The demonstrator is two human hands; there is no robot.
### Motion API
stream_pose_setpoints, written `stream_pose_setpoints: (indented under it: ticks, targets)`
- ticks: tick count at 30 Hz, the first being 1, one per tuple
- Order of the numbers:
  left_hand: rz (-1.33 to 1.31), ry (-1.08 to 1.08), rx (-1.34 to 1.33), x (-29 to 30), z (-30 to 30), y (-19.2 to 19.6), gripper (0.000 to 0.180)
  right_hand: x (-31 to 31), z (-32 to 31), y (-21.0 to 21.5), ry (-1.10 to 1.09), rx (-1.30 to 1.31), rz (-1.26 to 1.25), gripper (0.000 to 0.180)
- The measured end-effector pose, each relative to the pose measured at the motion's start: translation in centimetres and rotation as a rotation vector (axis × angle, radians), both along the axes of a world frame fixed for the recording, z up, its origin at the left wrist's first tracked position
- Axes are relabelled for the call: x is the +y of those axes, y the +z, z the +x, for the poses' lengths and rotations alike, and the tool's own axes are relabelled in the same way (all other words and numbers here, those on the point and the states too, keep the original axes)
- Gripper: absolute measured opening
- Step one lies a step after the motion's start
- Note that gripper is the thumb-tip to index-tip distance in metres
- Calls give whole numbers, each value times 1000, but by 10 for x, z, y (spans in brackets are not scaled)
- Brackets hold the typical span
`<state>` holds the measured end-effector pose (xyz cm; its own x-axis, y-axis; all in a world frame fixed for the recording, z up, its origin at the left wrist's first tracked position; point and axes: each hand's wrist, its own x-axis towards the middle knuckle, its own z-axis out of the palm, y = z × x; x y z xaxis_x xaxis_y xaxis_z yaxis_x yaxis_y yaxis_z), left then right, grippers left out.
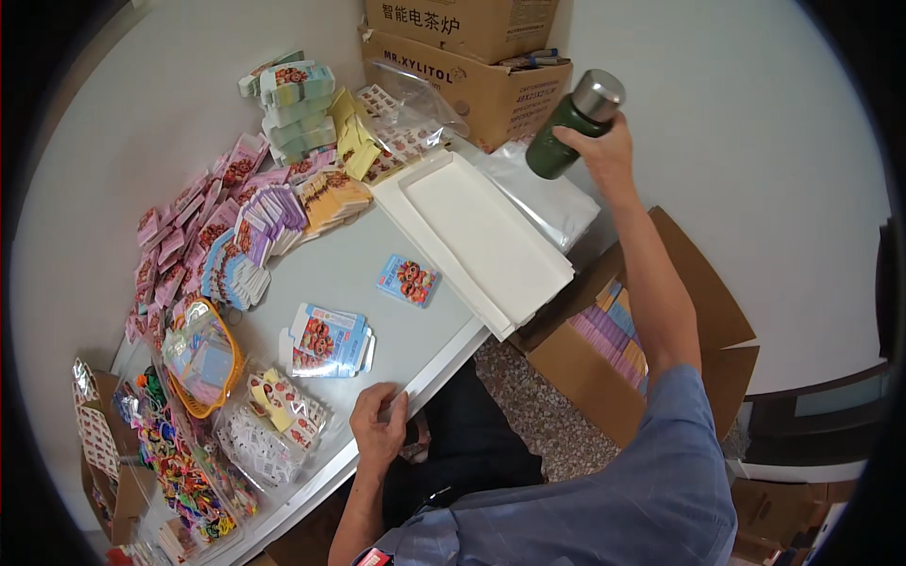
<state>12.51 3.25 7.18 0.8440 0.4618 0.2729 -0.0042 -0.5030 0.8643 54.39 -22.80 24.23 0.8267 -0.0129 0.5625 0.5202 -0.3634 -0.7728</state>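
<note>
My right hand (604,156) is wrapped round a dark green vacuum flask (557,141) with a silver lid, held tilted in the air beyond the white tray. My left hand (379,426) rests at the table's front edge with its fingers curled in; nothing shows in them. Just beyond it lies a stack of flat light-blue printed cartons (326,341). Farther right on the table sits a single folded blue carton (408,280), apart from both hands.
A white tray (491,241) lies along the table's right side, with clear plastic bags (557,208) behind it. Pink packets (189,226) heap at the left, near a yellow basket (231,363). Cardboard boxes (462,85) stand at the back; an open carton (576,377) holds packets at right.
</note>
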Motion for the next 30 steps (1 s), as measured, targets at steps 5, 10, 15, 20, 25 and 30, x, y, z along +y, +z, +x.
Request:
stream_pose_setpoints:
  ticks: [5,10,15,20,25,30]
  targets:
    - [-2,12,43,-1,3,10,19,54,37,-18,95,76,-16,77]
    - [13,11,41,-2,5,11,22,104,69,-40,23,100,-110,85]
    - [37,2,46,0,8,14,23,142,84,-64,42,129,-145,86]
    - [74,-9,55,3,7,8,24,164,91,-82,-20,127,-266,87]
    - [81,-21,51,4,9,9,24,165,96,-86,-28,148,-259,90]
    - [83,-21,64,5,9,12,24,169,91,-93,-32,85,-156,92]
